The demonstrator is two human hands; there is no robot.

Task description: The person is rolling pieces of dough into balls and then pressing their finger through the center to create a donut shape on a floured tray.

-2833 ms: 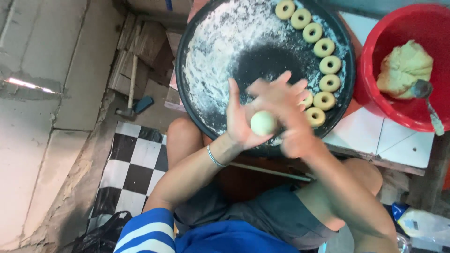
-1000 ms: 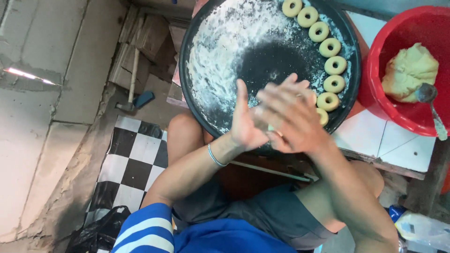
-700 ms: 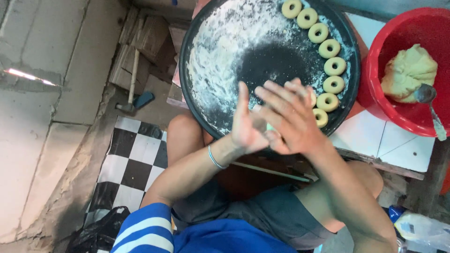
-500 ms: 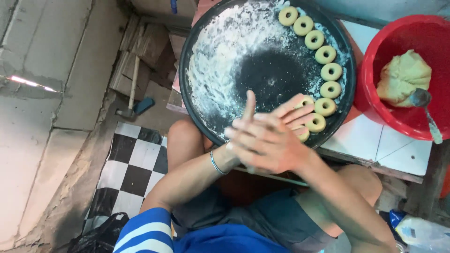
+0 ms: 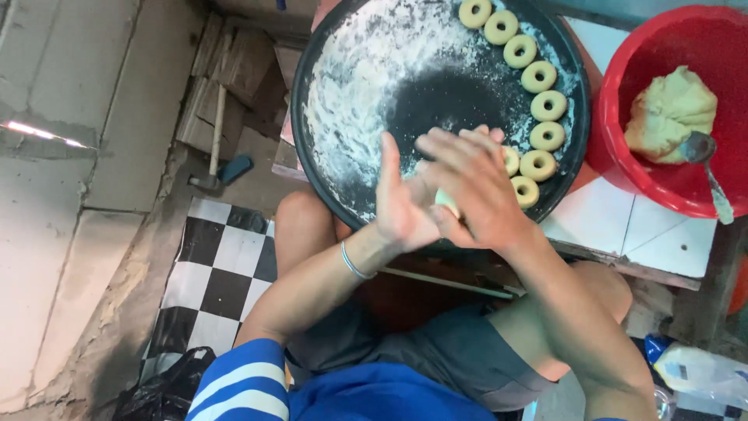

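My left hand [image 5: 401, 209] and my right hand [image 5: 474, 187] are pressed palm to palm around a small pale dough ball [image 5: 446, 202], only a sliver of which shows between them. They hover over the near edge of a round black tray [image 5: 351, 70] dusted with white flour. Several ring-shaped dough pieces [image 5: 538, 76] lie in an arc along the tray's right rim. A silver bracelet [image 5: 352, 262] sits on my left wrist.
A red basin [image 5: 623, 117] at the right holds a lump of yellow dough [image 5: 671, 113] and a metal spoon [image 5: 705, 168]. White tiles [image 5: 647, 234] lie under it. A hammer [image 5: 212, 152] rests at the left, above a black-and-white checkered floor [image 5: 214, 265]. My knees are below the tray.
The dough ball, open to view on my left palm earlier, is now covered by my right hand. My palms have been sliding back and forth across each other around it.
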